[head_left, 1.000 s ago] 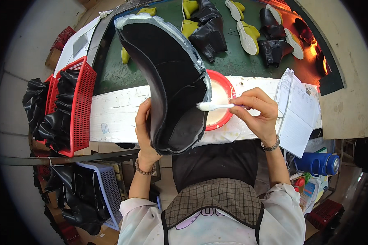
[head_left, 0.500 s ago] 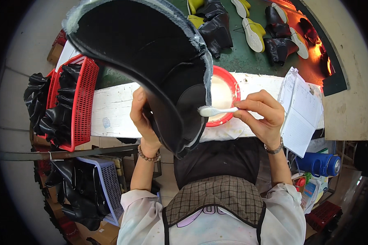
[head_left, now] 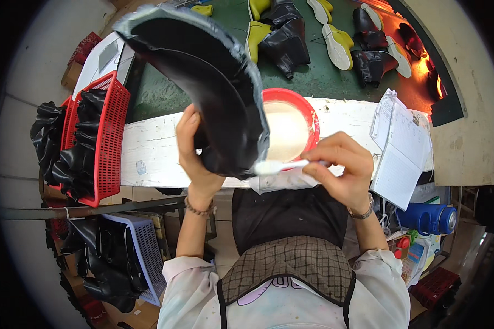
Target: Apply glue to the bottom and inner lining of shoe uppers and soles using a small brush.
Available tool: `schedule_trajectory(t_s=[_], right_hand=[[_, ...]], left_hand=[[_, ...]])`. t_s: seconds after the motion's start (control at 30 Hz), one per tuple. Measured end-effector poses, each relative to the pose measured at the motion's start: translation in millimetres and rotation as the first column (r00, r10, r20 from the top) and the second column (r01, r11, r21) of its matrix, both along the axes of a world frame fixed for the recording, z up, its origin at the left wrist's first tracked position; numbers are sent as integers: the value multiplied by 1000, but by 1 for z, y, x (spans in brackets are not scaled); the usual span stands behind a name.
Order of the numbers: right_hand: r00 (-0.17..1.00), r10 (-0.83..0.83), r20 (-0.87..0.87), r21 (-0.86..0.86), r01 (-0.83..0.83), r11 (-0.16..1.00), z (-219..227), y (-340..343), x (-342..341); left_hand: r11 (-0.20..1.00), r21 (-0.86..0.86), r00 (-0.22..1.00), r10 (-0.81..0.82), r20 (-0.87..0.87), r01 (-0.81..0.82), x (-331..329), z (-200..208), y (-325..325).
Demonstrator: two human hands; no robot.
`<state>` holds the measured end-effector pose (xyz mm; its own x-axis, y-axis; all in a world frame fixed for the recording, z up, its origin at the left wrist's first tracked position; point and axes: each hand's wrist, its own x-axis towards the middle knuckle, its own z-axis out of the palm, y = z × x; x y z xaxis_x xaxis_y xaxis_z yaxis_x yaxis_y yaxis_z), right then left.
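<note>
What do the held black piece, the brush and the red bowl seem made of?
Black piece: leather or imitation leather, perhaps, with a smooth, soft sheen. Brush: likely plastic, white and smooth-looking, though blurred. Red bowl: probably plastic, bright and smooth-rimmed.

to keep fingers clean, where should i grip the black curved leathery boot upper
Probably low on the black curved leathery boot upper, by its smooth wall, from the left, where the left hand holds it: pale coating lines its top and right edge; the white toothbrush-like brush is at its lower right.
</note>
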<state>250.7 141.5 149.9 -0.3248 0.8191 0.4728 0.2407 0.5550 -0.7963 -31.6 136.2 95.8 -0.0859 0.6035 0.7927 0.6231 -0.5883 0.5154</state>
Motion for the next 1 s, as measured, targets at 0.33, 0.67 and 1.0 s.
schedule_trajectory(t_s=[0.33,0.67,1.0], right_hand=[[694,-258,672,297,67,953,-62,67,12],[992,117,-45,100,-112,989,-20,67,8],[998,41,52,-17,-40,999,-32,55,19]], left_hand=[[622,-444,578,-17,816,645,-101,-4,-105],[501,-103,120,-3,993,859,-101,-34,-120],[480,-46,66,-24,998,876,-92,-34,-108]])
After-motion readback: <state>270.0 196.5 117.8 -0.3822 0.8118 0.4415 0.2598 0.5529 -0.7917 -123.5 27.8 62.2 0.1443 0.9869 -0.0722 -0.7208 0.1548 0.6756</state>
